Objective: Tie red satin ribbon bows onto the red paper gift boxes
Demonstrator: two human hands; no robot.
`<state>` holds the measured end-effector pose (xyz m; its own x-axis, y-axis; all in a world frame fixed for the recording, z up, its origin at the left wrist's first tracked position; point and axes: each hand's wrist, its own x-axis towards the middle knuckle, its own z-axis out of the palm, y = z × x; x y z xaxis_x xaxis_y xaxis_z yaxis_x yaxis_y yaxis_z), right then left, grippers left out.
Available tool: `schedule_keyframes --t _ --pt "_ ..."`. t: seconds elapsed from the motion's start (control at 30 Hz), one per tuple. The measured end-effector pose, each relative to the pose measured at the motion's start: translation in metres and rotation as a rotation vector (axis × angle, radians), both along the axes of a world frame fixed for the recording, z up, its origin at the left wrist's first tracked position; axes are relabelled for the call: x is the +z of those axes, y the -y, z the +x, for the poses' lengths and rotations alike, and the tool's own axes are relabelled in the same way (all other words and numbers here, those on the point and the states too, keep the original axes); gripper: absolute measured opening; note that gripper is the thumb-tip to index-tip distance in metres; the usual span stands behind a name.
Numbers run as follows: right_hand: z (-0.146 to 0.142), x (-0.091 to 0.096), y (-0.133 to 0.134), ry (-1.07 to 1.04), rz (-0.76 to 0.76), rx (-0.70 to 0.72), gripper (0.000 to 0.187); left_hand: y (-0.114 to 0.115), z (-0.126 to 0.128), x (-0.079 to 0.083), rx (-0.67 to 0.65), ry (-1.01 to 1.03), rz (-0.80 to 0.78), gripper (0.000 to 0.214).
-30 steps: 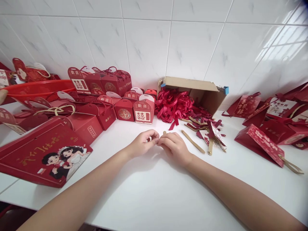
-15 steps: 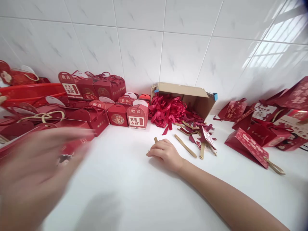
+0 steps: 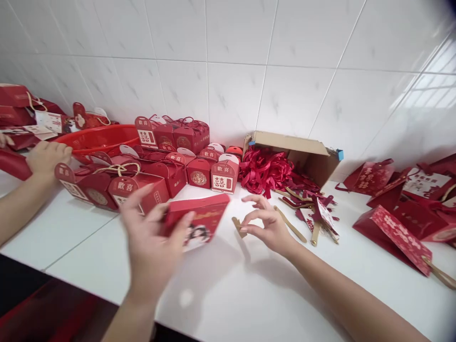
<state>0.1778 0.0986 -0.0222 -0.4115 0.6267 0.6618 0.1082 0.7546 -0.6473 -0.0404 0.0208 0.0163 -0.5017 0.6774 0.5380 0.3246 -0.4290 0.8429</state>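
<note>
In front of me, my left hand (image 3: 153, 242) grips a red gift box (image 3: 206, 211) with a printed picture on its lower side. The box is tilted above the white counter, and my palm hides part of it. To its right, my right hand (image 3: 269, 225) pinches a short gold strap (image 3: 237, 225) between thumb and finger, the other fingers curled loosely. The strap and the box are apart. Just beyond that hand lie a loose gold strap (image 3: 290, 224) and a pile of red and gold straps and tags (image 3: 317, 209).
Several red gift boxes (image 3: 224, 175) line the back beside an orange-red basin (image 3: 101, 137). Red ribbons (image 3: 267, 166) spill from a cardboard box (image 3: 292, 138). More red boxes (image 3: 395, 237) lie at right. Another person's hand (image 3: 50, 156) is at far left.
My left hand has come in from the left with the red gift box. The right hand has lifted slightly with the gold strap. The view has turned left, showing another person's arm.
</note>
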Motion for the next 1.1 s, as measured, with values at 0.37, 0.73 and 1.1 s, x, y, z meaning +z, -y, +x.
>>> schedule_keyframes --t 0.37,0.73,1.1 --pt "0.007 -0.002 -0.008 -0.343 -0.446 0.125 0.025 -0.023 0.073 -0.020 -0.277 0.097 -0.244 0.037" --pt "-0.014 -0.004 0.025 -0.389 -0.593 0.133 0.011 -0.002 0.077 -0.025 -0.158 0.475 0.043 0.030" --pt "-0.015 -0.004 0.029 -0.385 -0.599 0.107 0.011 -0.002 0.082 -0.029 -0.118 0.361 0.048 0.024"
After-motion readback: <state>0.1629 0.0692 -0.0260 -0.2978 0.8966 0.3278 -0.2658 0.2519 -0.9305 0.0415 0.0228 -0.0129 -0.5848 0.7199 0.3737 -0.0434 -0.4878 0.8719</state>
